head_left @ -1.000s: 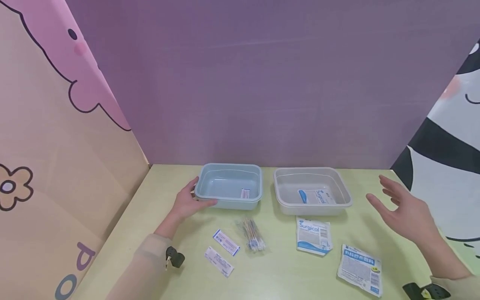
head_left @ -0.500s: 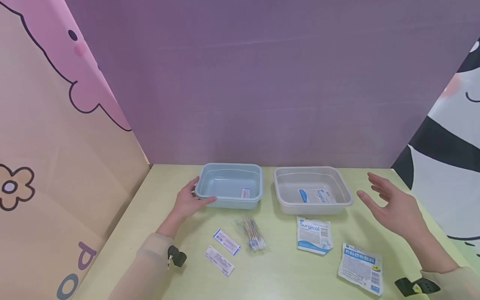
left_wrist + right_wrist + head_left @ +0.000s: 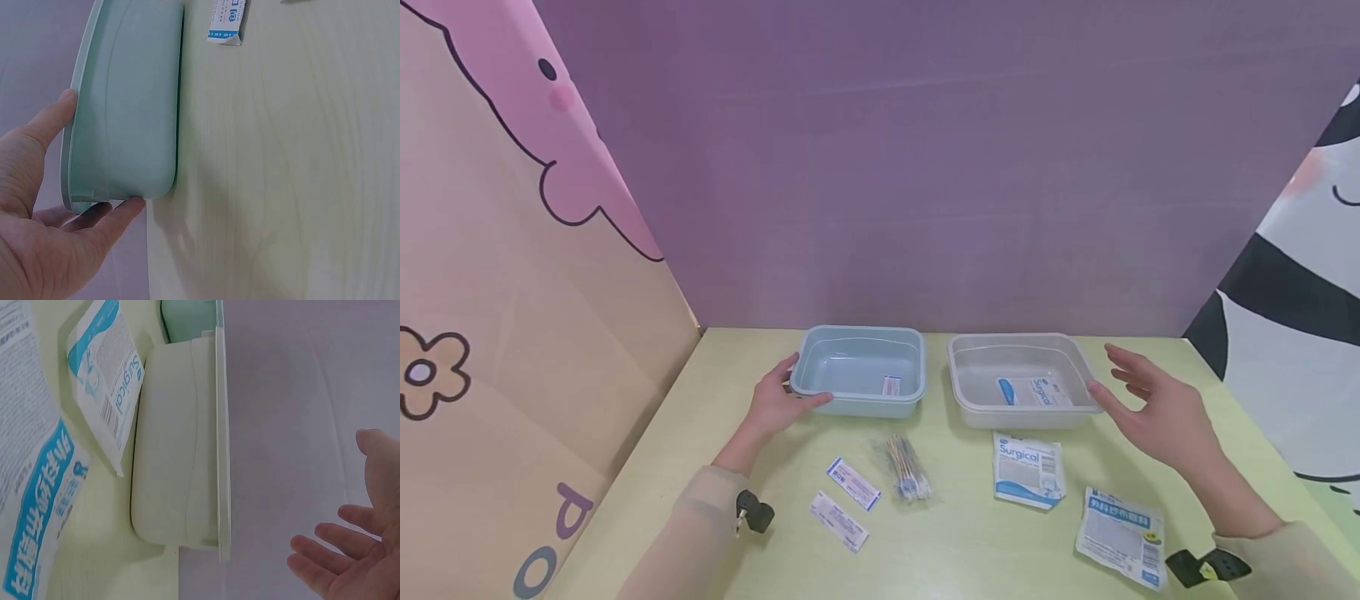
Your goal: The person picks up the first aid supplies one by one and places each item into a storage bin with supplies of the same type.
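My left hand (image 3: 775, 407) holds the near left corner of a light blue plastic box (image 3: 850, 407). In the left wrist view the thumb touches the box's rim (image 3: 80, 69), while other fingers reach under the rim against the end wall. A small white packet lies inside the box. On the right, my right hand (image 3: 1165, 417) hovers with spread fingers beside a whitish plastic box (image 3: 1022, 419); the right wrist view shows a gap between them. A blue-and-white packet marked "Surgical" (image 3: 1037, 392) lies in that box.
Two small white-and-blue packets, one nearer (image 3: 839, 522) and one farther (image 3: 853, 483), lie beside a clear bag of cotton swabs (image 3: 908, 469). At right are a "Surgical" packet (image 3: 1028, 471) and a larger gauze packet (image 3: 1120, 540). A purple wall (image 3: 955, 167) stands behind the table.
My right hand has moved left, closer to the whitish box. The left hand stays on the blue box, and the boxes and packets have not moved.
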Demonstrator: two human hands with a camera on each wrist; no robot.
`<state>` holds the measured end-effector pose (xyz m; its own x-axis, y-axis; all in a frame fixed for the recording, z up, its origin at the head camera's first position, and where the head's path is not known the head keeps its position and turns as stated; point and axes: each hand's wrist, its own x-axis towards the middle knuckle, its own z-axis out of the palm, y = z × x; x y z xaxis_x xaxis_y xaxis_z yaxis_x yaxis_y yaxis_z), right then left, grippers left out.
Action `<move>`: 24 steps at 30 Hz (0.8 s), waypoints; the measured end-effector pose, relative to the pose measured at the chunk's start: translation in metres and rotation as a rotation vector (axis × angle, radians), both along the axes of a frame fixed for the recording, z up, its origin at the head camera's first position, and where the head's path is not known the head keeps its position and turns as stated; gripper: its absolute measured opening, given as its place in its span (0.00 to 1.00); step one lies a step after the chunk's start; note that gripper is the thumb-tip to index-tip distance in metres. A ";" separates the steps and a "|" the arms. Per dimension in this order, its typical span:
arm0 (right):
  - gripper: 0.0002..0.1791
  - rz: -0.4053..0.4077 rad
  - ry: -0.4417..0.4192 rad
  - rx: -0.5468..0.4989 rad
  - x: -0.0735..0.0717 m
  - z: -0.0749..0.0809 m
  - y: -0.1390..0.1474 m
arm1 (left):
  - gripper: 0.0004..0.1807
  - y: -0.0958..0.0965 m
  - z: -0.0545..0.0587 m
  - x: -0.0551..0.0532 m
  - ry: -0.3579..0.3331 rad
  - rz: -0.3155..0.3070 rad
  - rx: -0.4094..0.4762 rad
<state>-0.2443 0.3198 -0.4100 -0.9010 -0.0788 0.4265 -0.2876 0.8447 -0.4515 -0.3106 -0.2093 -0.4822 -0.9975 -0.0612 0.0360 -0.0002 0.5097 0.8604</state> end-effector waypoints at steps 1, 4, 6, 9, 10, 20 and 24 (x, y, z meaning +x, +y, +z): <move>0.37 0.006 0.003 -0.003 0.000 0.000 -0.002 | 0.59 0.000 0.000 0.000 0.002 -0.001 -0.003; 0.37 0.025 0.010 -0.016 0.000 0.001 -0.009 | 0.59 0.000 0.000 0.000 -0.003 0.000 -0.004; 0.37 0.038 0.014 -0.025 -0.001 0.001 -0.015 | 0.59 0.000 0.000 0.000 -0.002 0.000 -0.005; 0.37 0.054 0.017 -0.029 -0.001 0.002 -0.024 | 0.58 0.000 0.001 0.000 0.000 0.003 -0.001; 0.37 0.059 0.017 -0.028 -0.001 0.002 -0.027 | 0.58 0.000 0.001 0.000 0.001 0.004 -0.002; 0.38 0.117 -0.011 -0.037 -0.003 0.005 -0.057 | 0.58 -0.001 0.003 -0.002 0.017 0.003 0.007; 0.36 0.152 -0.014 -0.052 -0.004 0.005 -0.071 | 0.58 -0.001 0.005 -0.002 0.014 0.005 0.007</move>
